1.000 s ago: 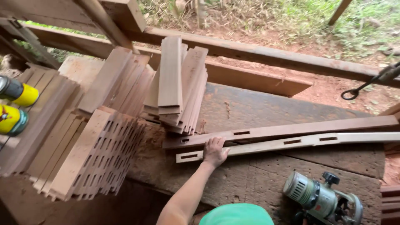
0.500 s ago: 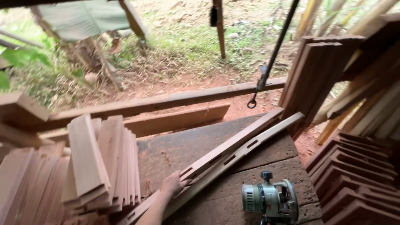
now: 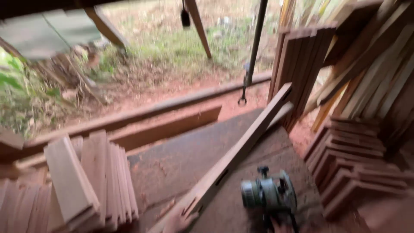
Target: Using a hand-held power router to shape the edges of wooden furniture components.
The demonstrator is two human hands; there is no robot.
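Observation:
My left hand point(image 3: 176, 221) shows at the bottom edge, blurred, gripping the near end of a long wooden rail point(image 3: 241, 149) with slots cut in it. The rail runs diagonally up and to the right across the dark workbench point(image 3: 172, 164). A second rail's far end point(image 3: 285, 111) peeks out just behind it. A grey-green power tool point(image 3: 269, 194) sits on the bench right of the rail, close to the hand. My right hand is not visible.
Short planks point(image 3: 86, 181) are stacked at the left on the bench. Angled wooden pieces point(image 3: 353, 168) are piled at the right, with boards point(image 3: 302, 69) leaning upright behind them. A clamp point(image 3: 246, 86) hangs past the far edge, with red earth and grass beyond.
The view has swung to the right and gone blurry. The plank stacks have slid to the left, and the leaning boards and angled pieces have come in. The hand stays on the rail's end.

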